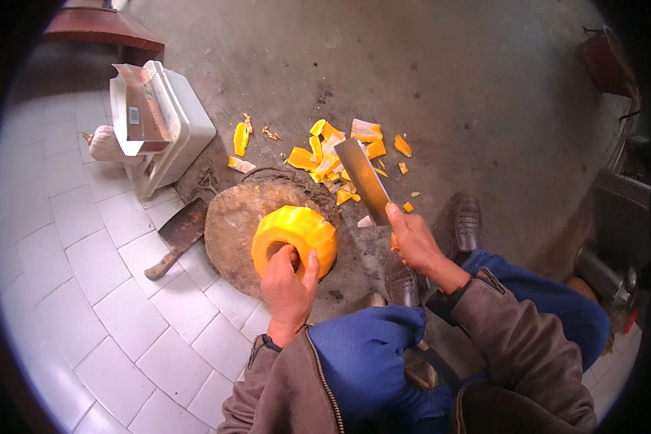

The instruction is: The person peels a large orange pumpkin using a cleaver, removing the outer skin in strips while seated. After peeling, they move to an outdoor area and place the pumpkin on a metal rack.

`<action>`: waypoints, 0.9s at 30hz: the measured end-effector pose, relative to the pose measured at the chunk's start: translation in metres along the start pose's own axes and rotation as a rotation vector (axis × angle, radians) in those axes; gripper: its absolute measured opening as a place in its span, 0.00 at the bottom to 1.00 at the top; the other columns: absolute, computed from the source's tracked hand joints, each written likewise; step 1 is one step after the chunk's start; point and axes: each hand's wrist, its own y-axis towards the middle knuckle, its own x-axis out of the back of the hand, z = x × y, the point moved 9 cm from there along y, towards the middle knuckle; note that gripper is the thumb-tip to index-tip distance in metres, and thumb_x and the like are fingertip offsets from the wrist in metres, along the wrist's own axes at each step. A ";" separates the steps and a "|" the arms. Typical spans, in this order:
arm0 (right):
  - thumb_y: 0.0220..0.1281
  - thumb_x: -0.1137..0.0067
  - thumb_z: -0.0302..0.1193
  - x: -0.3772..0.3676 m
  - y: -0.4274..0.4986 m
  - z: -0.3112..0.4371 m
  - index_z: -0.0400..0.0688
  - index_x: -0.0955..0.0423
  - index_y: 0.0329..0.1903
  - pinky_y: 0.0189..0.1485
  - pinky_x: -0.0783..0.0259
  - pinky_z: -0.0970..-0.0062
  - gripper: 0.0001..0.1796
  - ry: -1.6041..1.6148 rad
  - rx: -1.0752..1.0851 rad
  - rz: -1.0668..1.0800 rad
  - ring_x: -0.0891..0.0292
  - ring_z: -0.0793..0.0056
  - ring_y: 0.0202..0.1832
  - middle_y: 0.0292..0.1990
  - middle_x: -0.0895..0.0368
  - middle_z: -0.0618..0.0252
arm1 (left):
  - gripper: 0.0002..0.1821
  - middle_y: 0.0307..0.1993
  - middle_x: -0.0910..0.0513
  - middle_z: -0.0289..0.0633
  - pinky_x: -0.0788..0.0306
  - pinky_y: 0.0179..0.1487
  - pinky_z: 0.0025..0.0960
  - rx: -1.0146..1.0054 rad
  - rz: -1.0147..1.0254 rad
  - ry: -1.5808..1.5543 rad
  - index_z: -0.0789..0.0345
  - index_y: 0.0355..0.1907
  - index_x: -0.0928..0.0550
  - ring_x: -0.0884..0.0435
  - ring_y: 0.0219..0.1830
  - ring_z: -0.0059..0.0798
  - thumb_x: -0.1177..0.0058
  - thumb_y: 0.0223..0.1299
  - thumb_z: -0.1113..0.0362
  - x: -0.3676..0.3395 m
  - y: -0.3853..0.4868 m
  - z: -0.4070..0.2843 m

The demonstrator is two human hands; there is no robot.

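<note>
A peeled, hollow orange pumpkin piece [298, 225] rests on a round wooden chopping block [230, 228]. My left hand [288, 282] grips its near rim, with fingers inside the opening and the thumb outside; those fingertips are partly hidden. In my right hand [416, 241] is the handle of a cleaver [364, 182], its broad blade held up to the right of the block and apart from the pumpkin. Beyond the blade, a heap of pumpkin peel and offcuts [325, 157] lies on the concrete floor.
A second, darker cleaver [183, 230] lies left of the block, on white tiles [157, 363]. Farther left stands a white plastic bin [182, 130] with a cardboard piece [141, 108] at its top. My shoes [466, 219] are at the right, near a metal container [602, 271].
</note>
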 end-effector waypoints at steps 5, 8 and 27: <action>0.76 0.50 0.55 0.023 -0.016 0.029 0.32 0.19 0.29 0.32 0.29 0.59 0.36 -0.190 0.079 -0.116 0.21 0.62 0.25 0.19 0.22 0.52 | 0.30 0.35 0.14 0.64 0.22 0.43 0.49 0.253 0.119 -0.057 0.79 0.38 0.17 0.13 0.40 0.59 0.31 0.57 0.46 -0.039 0.014 0.021; 0.73 0.45 0.51 0.030 -0.030 0.047 0.31 0.19 0.30 0.32 0.28 0.58 0.32 -0.139 0.128 -0.129 0.21 0.60 0.24 0.20 0.21 0.48 | 0.31 0.36 0.13 0.64 0.21 0.46 0.48 0.394 0.035 -0.080 0.80 0.39 0.16 0.12 0.41 0.58 0.29 0.53 0.47 -0.057 0.024 0.042; 0.68 0.43 0.24 0.094 -0.230 0.211 0.36 0.22 0.43 0.31 0.29 0.67 0.05 -0.354 1.021 -0.504 0.25 0.54 0.26 0.28 0.25 0.45 | 0.30 0.54 0.15 0.40 0.24 0.61 0.31 -0.099 0.395 -1.024 0.70 0.61 0.22 0.16 0.54 0.28 0.29 0.61 0.56 0.147 0.000 -0.113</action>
